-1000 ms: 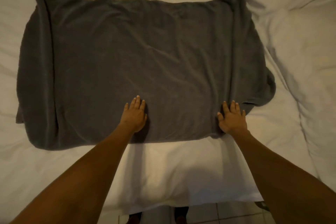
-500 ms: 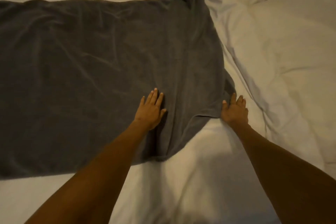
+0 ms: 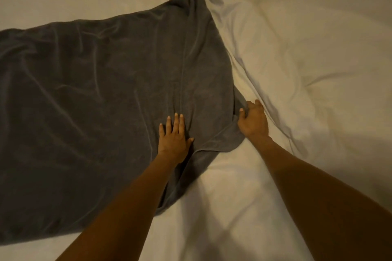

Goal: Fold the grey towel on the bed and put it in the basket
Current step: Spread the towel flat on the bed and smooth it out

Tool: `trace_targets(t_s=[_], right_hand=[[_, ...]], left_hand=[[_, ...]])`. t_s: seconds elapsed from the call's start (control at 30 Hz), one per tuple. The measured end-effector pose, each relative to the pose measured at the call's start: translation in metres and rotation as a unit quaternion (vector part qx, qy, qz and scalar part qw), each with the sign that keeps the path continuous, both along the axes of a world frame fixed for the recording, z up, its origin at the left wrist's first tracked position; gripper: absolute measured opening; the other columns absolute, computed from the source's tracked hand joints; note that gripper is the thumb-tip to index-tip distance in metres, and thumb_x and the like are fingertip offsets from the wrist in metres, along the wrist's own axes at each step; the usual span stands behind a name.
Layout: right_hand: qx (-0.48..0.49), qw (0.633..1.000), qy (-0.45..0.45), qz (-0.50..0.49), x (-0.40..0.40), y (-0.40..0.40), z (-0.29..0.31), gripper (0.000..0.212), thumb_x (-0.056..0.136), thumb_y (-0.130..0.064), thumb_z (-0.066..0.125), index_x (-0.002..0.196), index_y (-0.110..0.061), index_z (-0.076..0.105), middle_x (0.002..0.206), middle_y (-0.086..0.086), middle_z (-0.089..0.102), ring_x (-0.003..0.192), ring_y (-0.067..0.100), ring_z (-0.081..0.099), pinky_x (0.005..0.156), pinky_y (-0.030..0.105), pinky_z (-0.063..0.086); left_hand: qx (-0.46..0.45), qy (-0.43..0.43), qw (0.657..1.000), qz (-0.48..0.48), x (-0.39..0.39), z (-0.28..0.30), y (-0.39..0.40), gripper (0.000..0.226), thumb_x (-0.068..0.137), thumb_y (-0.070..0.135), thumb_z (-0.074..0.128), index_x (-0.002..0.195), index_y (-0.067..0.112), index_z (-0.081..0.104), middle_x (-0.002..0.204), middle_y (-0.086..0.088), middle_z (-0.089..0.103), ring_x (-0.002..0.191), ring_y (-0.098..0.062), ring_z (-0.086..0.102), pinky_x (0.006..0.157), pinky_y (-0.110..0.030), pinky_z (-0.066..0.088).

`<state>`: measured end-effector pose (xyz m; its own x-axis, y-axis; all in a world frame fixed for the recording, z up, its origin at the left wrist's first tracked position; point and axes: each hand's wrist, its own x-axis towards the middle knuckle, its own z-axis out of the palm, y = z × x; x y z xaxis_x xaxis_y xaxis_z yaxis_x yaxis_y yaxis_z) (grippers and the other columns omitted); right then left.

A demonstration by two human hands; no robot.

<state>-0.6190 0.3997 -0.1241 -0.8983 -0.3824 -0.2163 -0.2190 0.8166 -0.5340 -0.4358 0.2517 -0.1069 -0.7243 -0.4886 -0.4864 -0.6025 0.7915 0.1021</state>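
Head view: left hand (image 3: 174,138) flat on grey towel (image 3: 95,101), right hand (image 3: 252,122) pinching its edge beside rumpled white duvet (image 3: 307,59)

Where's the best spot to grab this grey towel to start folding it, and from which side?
Probably the near right corner of the towel, from the right side. The edge there is bunched and lifted off the sheet, so fingers can get under it. The right hand already curls round that corner, while the left hand lies flat on the cloth beside it.
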Motion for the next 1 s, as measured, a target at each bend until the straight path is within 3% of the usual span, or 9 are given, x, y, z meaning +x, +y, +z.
trace_targets(t_s=[0.1,0.17,0.27,0.43,0.57,0.7,0.77,0.87,1.0], right_hand=[[-0.045,0.998,0.04,-0.011,0.001,-0.006,0.001,0.029,0.086,-0.015,0.054,0.111,-0.001,0.054,0.123,0.024,0.053,0.116,0.039,0.048,0.094,0.048,0.044],[-0.077,0.995,0.06,-0.027,0.005,-0.007,0.008,0.015,0.082,-0.011,0.056,0.093,-0.001,0.054,0.1,0.022,0.058,0.096,0.037,0.055,0.079,0.045,0.047],[-0.094,0.991,0.072,-0.062,0.016,-0.004,0.022,0.018,0.084,-0.019,0.057,0.088,-0.002,0.053,0.09,0.019,0.06,0.084,0.034,0.057,0.072,0.043,0.049],[-0.084,0.98,0.138,-0.117,0.036,0.027,0.059,0.026,0.084,-0.028,0.062,0.096,-0.004,0.06,0.095,0.017,0.065,0.091,0.032,0.061,0.083,0.042,0.052],[-0.076,0.971,0.212,-0.077,0.048,0.055,0.084,0.026,0.08,-0.024,0.067,0.094,-0.002,0.064,0.092,0.016,0.067,0.088,0.033,0.063,0.083,0.042,0.052],[-0.022,0.978,0.205,-0.016,0.058,0.06,0.097,0.024,0.075,-0.023,0.07,0.089,-0.005,0.066,0.102,0.014,0.069,0.097,0.033,0.063,0.089,0.043,0.051],[0.029,0.982,0.189,-0.003,0.061,0.062,0.098,0.026,0.074,-0.028,0.073,0.089,-0.007,0.068,0.105,0.012,0.069,0.101,0.031,0.063,0.094,0.045,0.049],[0.124,0.977,0.169,0.029,0.063,0.072,0.095,0.029,0.077,-0.038,0.069,0.085,-0.01,0.073,0.102,0.01,0.071,0.102,0.029,0.063,0.1,0.048,0.042],[0.184,0.973,0.133,0.046,0.069,0.089,0.095,0.03,0.082,-0.039,0.065,0.081,-0.011,0.076,0.111,0.011,0.069,0.113,0.03,0.057,0.108,0.051,0.031]], left_hand=[[-0.008,0.0,1.0,-0.006,0.001,-0.002,-0.002,0.079,0.097,0.053,0.027,0.149,0.011,-0.015,0.16,-0.009,-0.013,0.147,-0.031,-0.012,0.119,-0.051,-0.004],[-0.023,0.022,0.999,-0.005,-0.001,0.0,-0.004,0.079,0.097,0.054,0.025,0.15,0.01,-0.013,0.16,-0.01,-0.011,0.147,-0.031,-0.01,0.118,-0.05,-0.004],[-0.022,0.062,0.998,-0.009,-0.014,0.007,-0.009,0.076,0.097,0.053,0.024,0.15,0.011,-0.01,0.16,-0.01,-0.008,0.148,-0.029,-0.007,0.119,-0.048,-0.003],[0.007,0.106,0.992,-0.072,-0.058,0.03,-0.019,0.07,0.099,0.041,0.032,0.151,0.012,-0.005,0.16,-0.01,-0.008,0.148,-0.024,-0.006,0.12,-0.047,0.002],[-0.006,0.147,0.976,-0.159,-0.104,0.057,-0.01,0.072,0.097,0.036,0.041,0.152,0.013,-0.001,0.161,-0.008,-0.004,0.149,-0.022,-0.001,0.119,-0.046,0.007],[-0.032,0.142,0.947,-0.285,-0.153,0.077,0.011,0.072,0.096,0.022,0.043,0.152,0.022,-0.002,0.161,-0.008,-0.007,0.149,-0.025,-0.004,0.12,-0.049,0.007],[-0.062,0.112,0.929,-0.346,-0.169,0.082,0.019,0.066,0.095,0.013,0.043,0.151,0.025,0.01,0.16,-0.01,-0.009,0.148,-0.027,-0.007,0.119,-0.049,0.003],[-0.104,0.068,0.905,-0.407,-0.183,0.084,0.022,0.043,0.096,0.013,0.047,0.138,0.018,0.043,0.16,-0.012,-0.004,0.148,-0.028,-0.006,0.119,-0.05,0.002],[-0.138,0.026,0.904,-0.404,-0.187,0.084,0.017,0.038,0.097,0.014,0.044,0.135,0.011,0.048,0.159,-0.014,0.006,0.148,-0.03,0.002,0.119,-0.053,0.004]])
